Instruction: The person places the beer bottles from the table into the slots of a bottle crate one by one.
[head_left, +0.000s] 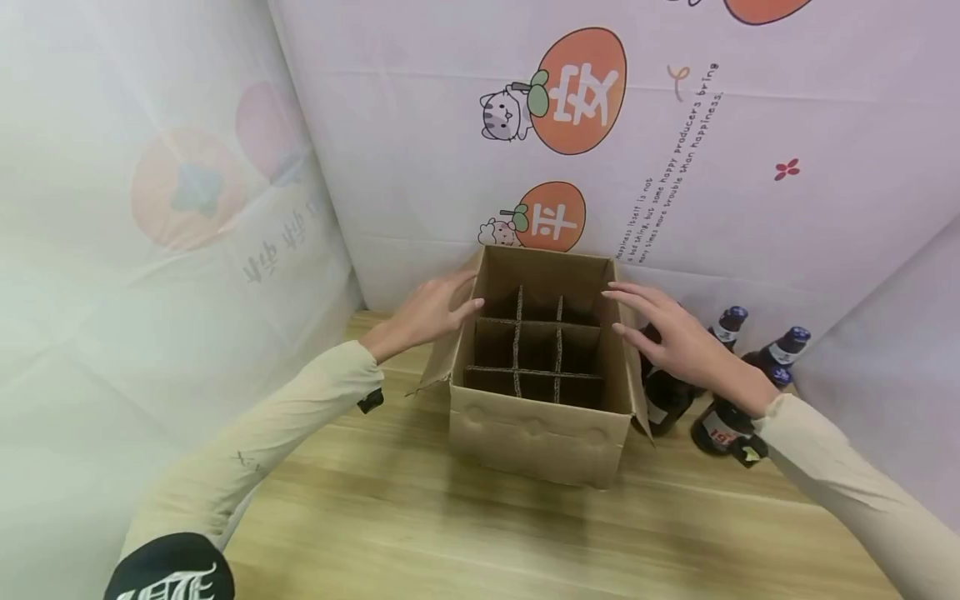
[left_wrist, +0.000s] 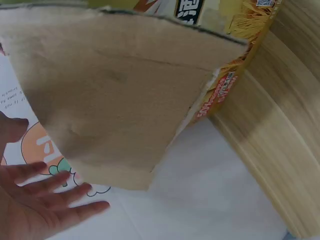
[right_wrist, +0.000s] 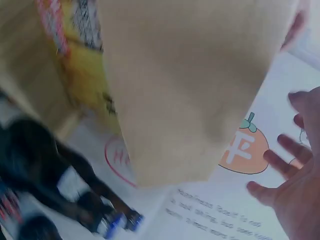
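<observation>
An open-topped cardboard box stands on the wooden table, its inside split into cells by a crossed cardboard divider. The cells in view hold no bottles. At its left rim my left hand has fingers spread and thumb pointing over the edge. My right hand hovers at the right rim, fingers loosely bent and grasping nothing. In the left wrist view a side flap hangs outward beside the left hand's fingers. Another flap fills the right wrist view; yellow printing shows on the box's outside.
Several dark bottles with blue caps, including one labelled bottle, stand right of the box, partly behind my right forearm. A white printed cloth rises behind the box, and more white cloth flanks the left side. The wooden table extends in front.
</observation>
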